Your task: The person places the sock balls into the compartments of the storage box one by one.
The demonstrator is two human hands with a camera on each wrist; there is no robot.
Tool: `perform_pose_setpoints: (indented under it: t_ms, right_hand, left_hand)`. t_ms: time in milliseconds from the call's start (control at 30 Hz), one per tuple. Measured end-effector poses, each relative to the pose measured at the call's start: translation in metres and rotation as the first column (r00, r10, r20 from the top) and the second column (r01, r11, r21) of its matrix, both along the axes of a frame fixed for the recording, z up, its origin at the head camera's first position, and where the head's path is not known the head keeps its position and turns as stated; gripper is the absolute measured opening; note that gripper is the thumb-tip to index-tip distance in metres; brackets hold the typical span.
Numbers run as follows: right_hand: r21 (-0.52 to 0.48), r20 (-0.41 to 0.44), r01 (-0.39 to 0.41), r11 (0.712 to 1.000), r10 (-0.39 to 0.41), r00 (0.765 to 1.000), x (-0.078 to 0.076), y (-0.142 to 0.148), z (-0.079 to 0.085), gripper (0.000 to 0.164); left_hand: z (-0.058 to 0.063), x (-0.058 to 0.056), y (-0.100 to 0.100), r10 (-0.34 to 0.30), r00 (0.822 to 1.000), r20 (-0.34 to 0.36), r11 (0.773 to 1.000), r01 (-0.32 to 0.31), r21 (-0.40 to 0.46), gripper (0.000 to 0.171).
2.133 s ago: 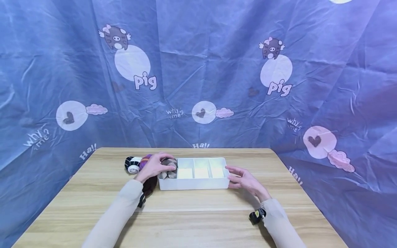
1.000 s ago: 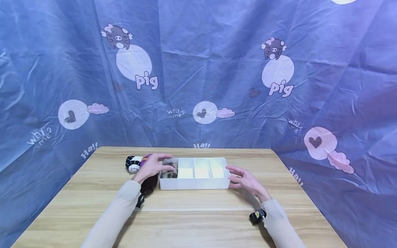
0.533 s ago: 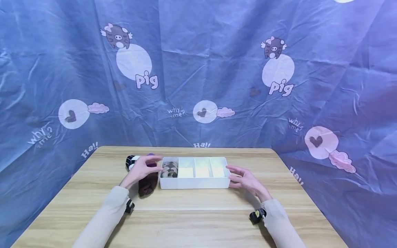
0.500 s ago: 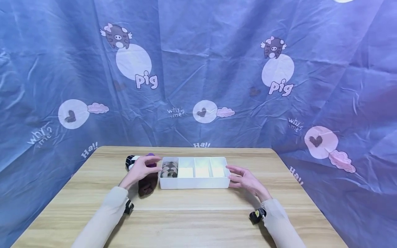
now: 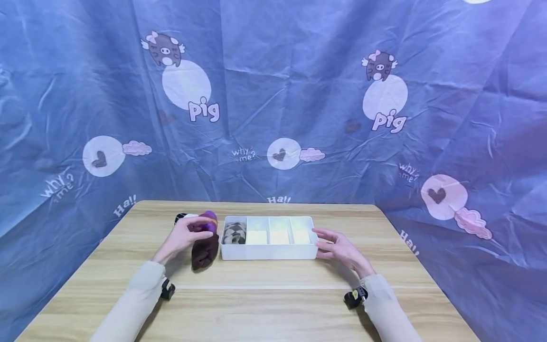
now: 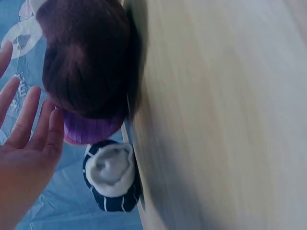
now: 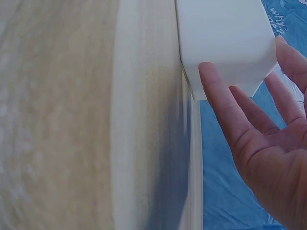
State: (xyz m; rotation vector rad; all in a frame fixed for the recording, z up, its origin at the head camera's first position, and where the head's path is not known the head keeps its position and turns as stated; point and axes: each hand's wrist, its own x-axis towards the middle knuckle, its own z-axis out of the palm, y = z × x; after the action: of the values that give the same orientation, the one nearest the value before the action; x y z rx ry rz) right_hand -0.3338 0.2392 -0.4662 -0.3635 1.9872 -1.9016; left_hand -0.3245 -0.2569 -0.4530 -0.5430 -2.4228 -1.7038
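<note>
A white four-compartment box (image 5: 269, 252) stands on the table, with a rolled pair of grey-and-beige checkered socks (image 5: 235, 233) in its leftmost compartment. My left hand (image 5: 183, 237), fingers spread and holding nothing, hovers by the sock rolls left of the box. Nearest the box's front corner lies a dark brown sock roll (image 5: 205, 251); behind it is a purple one with an orange stripe (image 5: 209, 222). A black-and-white sock roll (image 6: 110, 172) is partly hidden by that hand in the head view. Straight fingers of my right hand (image 7: 268, 143) touch the box's right end.
The light wooden table (image 5: 273, 304) reaches back to a blue printed curtain (image 5: 273, 95). Small black cameras are strapped to both wrists. The box's other three compartments show only their white floors.
My left hand let go of the checkered socks after lowering them into the leftmost compartment, then moved left over the other sock rolls. The right hand stays at the box's end.
</note>
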Motion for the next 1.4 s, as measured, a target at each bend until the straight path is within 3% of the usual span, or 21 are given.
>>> perform_pose_setpoints:
  t_ms: [367, 567, 800, 1067, 1400]
  right_hand:
    - [-0.001, 0.001, -0.005, 1.0, 0.005, 1.0, 0.001, 0.0, 0.002, 0.066]
    - [0.008, -0.006, -0.01, 1.0, 0.01, 1.0, 0.001, 0.002, 0.002, 0.066]
    - [-0.004, -0.001, -0.017, 1.0, 0.017, 1.0, 0.0, 0.001, 0.001, 0.065]
    - [0.01, -0.004, -0.013, 1.0, 0.013, 1.0, 0.0, 0.001, 0.002, 0.065]
    - [0.015, -0.006, -0.012, 1.0, 0.012, 1.0, 0.002, 0.001, 0.004, 0.065]
  left_hand:
    - [-0.002, 0.006, -0.014, -0.023, 0.998, 0.055, 0.993, 0.029, -0.113, 0.05]
    - [-0.003, 0.005, -0.017, -0.08, 0.993, 0.091, 0.967, 0.1, -0.234, 0.048]
    - [-0.003, 0.004, -0.015, -0.139, 0.99, 0.037, 0.925, 0.143, -0.352, 0.042]
    - [-0.005, 0.005, -0.009, -0.162, 0.981, 0.108, 0.934, 0.188, -0.303, 0.035]
    - [-0.001, 0.009, -0.001, -0.176, 0.975, 0.136, 0.941, 0.208, -0.268, 0.032]
